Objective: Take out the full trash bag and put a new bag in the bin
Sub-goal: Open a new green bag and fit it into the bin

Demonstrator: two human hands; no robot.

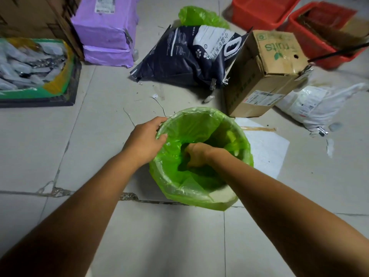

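Both hands are at the bin (221,194), which stands on the tiled floor (99,116) about midway across it. The left hand (146,136) grips the far-left rim, thumb inside and fingers outside, clamping the new bag (191,126) there. The right hand (196,154) is sunk in the bin with its fingers curled into the green film, bunching it downward. Most of the rim is wrapped; a bare stretch shows at the near right, so seating looks nearly done. Toward the floor's far edge another green bag (197,17) lies behind a dark sack (191,54); whether it is the full one I cannot tell.
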